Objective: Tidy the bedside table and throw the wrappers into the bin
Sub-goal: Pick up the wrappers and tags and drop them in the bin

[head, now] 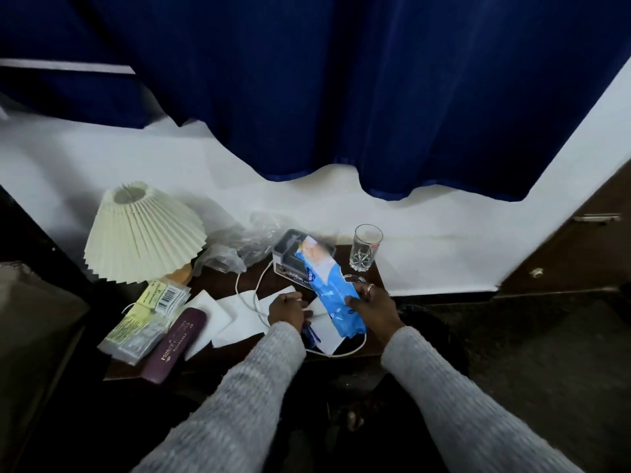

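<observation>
A long blue wrapper (326, 285) is held up over the dark wooden bedside table (370, 268) by my right hand (374, 310), which grips its lower half. My left hand (286, 310) rests closed on the white papers (235, 317) at the table's middle; whether it grips one I cannot tell. Crumpled clear plastic wrappers (239, 245) lie at the back of the table. A yellow-green labelled packet (146, 319) hangs over the left front edge.
A pleated cream lamp (143, 232) stands back left. A small white device (290, 256) with a white cable (254, 288) sits mid-back, an empty glass (366, 246) back right. A maroon case (176, 344) lies front left. A blue curtain (341, 97) hangs behind.
</observation>
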